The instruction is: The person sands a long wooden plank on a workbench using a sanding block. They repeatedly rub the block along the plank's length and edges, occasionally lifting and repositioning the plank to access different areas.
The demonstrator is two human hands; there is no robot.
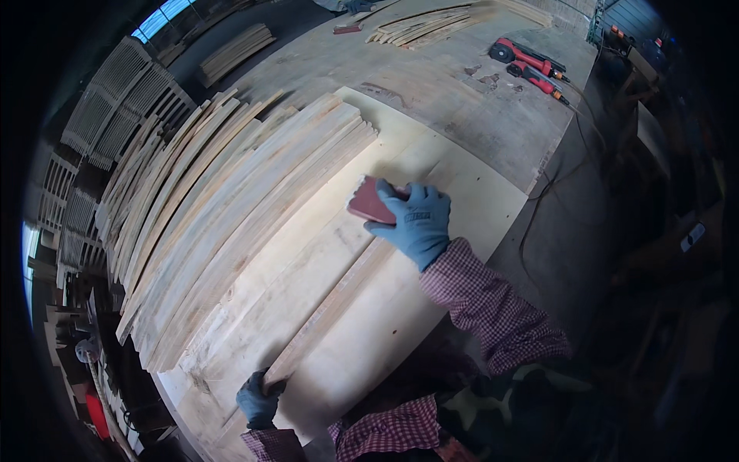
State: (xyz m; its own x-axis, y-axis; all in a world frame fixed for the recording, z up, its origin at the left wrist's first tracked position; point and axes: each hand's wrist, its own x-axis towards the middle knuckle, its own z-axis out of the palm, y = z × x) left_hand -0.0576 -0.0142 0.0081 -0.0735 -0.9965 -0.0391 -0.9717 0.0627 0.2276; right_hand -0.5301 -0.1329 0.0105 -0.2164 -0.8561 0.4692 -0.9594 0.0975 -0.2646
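My right hand (419,223), in a blue-grey glove, is closed around a reddish-brown sanding block (371,203). It is over the far part of a long narrow wood strip (332,316); whether the block touches the strip I cannot tell. At the strip's near end, my left hand (259,400), gloved alike, has its fingers wrapped round the wood. The strip lies slantwise on a pale plywood sheet (362,339). Left of it, a broad stack of wood strips (254,192) runs in the same direction.
Two red power tools (531,65) lie at the table's far right, with a cord (526,246) hanging past the edge. More strips (419,27) lie at the back of the table (431,81). Slatted wood stacks (115,100) stand at the far left. Part of another person (346,6) shows at the top.
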